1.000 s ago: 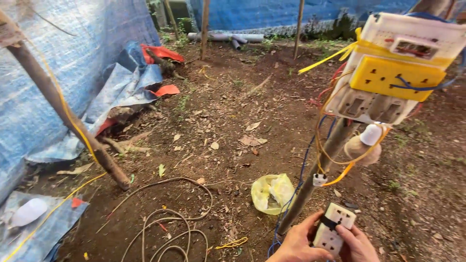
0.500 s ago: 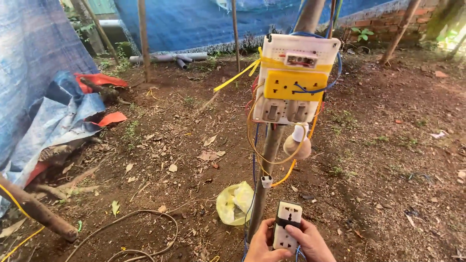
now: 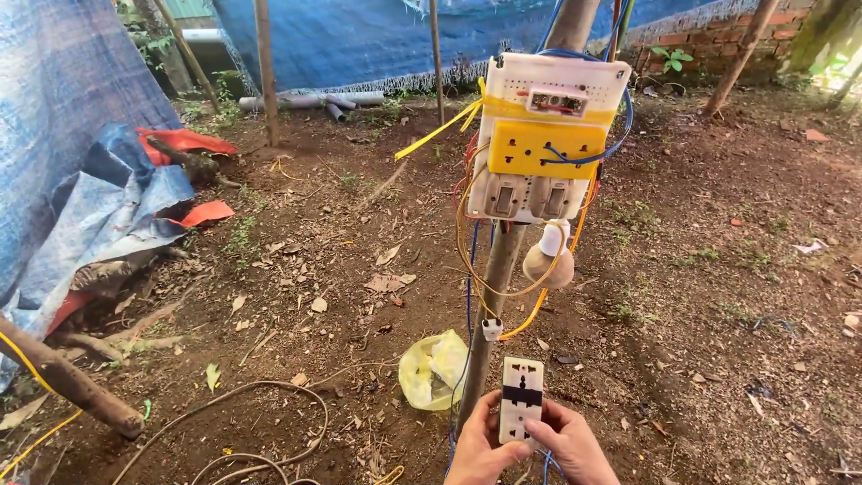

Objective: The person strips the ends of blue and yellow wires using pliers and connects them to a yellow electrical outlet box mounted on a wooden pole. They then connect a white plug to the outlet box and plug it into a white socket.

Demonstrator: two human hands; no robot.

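1. Bare brown soil (image 3: 700,296) is covering the ground; dry leaves and sparse green weeds are lying scattered over it.
2. Blue tarpaulin sheeting (image 3: 359,40) is hanging as the far wall; more blue tarpaulin (image 3: 63,108) is draping down on the left.
3. A red brick wall (image 3: 718,36) is showing at upper right.
4. Thin wooden poles (image 3: 263,67) are standing upright before the sheeting.
5. Grey pipes (image 3: 346,103) are lying at its foot.
6. Daylight is falling brightest at upper right.

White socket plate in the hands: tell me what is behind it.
Behind the socket plate: fingers of both hands, left hand and right hand, plus bare dirt. Its back and any wiring there are hidden.
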